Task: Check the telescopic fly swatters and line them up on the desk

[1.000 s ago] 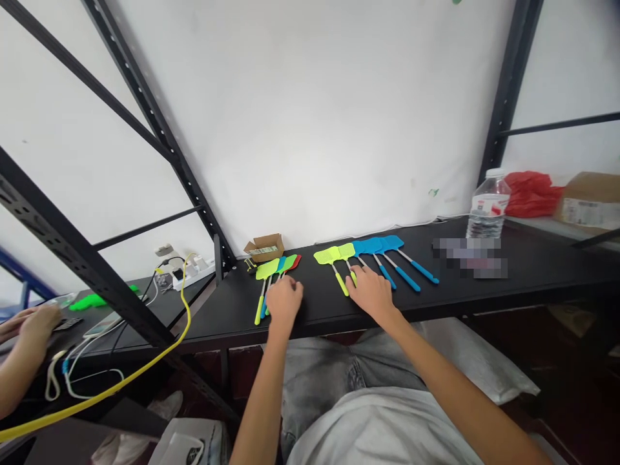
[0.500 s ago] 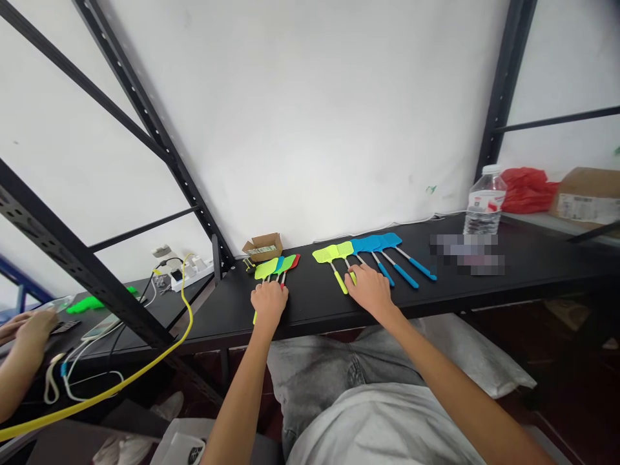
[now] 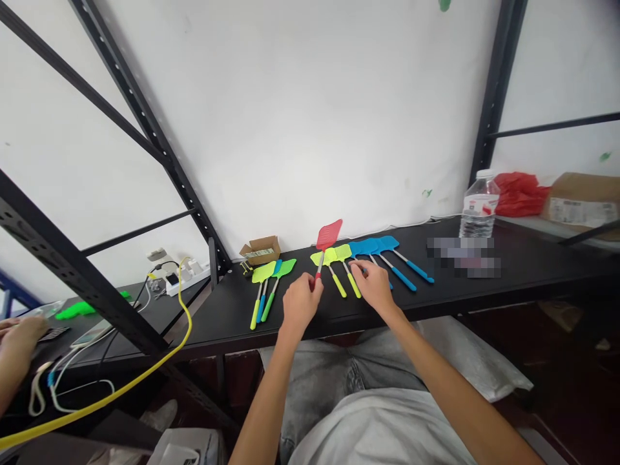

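My left hand (image 3: 301, 301) is closed around the handle of a red fly swatter (image 3: 330, 235), its head raised at a tilt above the black tabletop. Behind and beside that head lie overlapping yellow-green fly swatters (image 3: 343, 251). My right hand (image 3: 374, 284) hovers over the handles just to their right, thumb and fingers slightly apart, with nothing visible in them. Several blue fly swatters (image 3: 389, 243) continue the row to the right, one handle partly hidden by that hand. Farther left are a yellow-green swatter (image 3: 263, 272), a blue one (image 3: 262, 307) and a green one (image 3: 285, 268).
A small open carton (image 3: 260, 250) stands against the wall behind the left group. To the right is a water bottle (image 3: 479, 205). A yellow cable (image 3: 186, 303) loops past the rack post on the left, where another person's hand (image 3: 24, 339) works.
My left hand has taken the red swatter from the left group and carried it right, over the yellow-green ones. The right hand has lifted off a yellow-green handle.
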A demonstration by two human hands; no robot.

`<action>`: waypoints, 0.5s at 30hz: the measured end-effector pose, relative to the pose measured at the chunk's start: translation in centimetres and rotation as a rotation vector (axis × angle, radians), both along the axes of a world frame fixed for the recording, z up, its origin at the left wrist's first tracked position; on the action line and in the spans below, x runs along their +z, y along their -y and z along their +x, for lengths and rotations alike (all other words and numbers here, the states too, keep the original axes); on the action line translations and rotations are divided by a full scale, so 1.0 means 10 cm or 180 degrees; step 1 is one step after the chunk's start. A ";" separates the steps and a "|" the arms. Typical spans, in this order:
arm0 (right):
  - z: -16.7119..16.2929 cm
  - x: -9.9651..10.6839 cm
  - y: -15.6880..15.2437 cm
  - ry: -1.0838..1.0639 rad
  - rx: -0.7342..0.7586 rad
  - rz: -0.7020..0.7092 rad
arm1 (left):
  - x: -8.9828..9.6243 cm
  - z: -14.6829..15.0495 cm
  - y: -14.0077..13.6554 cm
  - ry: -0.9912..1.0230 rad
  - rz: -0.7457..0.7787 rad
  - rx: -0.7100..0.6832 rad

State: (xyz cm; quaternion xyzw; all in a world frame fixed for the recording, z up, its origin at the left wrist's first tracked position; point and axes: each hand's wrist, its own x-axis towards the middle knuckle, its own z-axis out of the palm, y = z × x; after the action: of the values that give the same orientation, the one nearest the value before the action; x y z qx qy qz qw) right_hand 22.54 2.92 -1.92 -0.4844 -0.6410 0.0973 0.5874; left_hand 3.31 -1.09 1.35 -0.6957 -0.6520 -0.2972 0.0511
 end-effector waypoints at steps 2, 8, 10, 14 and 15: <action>-0.03 0.01 0.00 -0.0404 0.0190 0.0031 | -0.08 0.06 0.00 0.0227 0.0121 -0.0348; -0.31 0.10 0.03 -0.1270 0.1201 -0.0378 | -0.23 0.07 0.04 0.0592 0.0241 -0.0987; -0.40 0.12 -0.01 -0.1746 0.1498 -0.0544 | -0.24 0.07 0.06 0.0606 0.0150 -0.1121; -0.51 0.10 -0.08 -0.2465 0.1882 -0.0829 | -0.23 0.13 0.04 0.0794 0.0053 -0.1286; -0.52 0.09 -0.09 -0.2545 0.1943 -0.0913 | -0.22 0.15 0.02 0.0904 0.0069 -0.1324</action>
State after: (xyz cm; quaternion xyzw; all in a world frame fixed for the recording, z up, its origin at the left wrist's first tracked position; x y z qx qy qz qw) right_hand 17.30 3.85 -1.04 -0.2761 -0.4589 0.5283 0.6589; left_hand 4.81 -1.28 -0.89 -0.7656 -0.4922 -0.4031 -0.0957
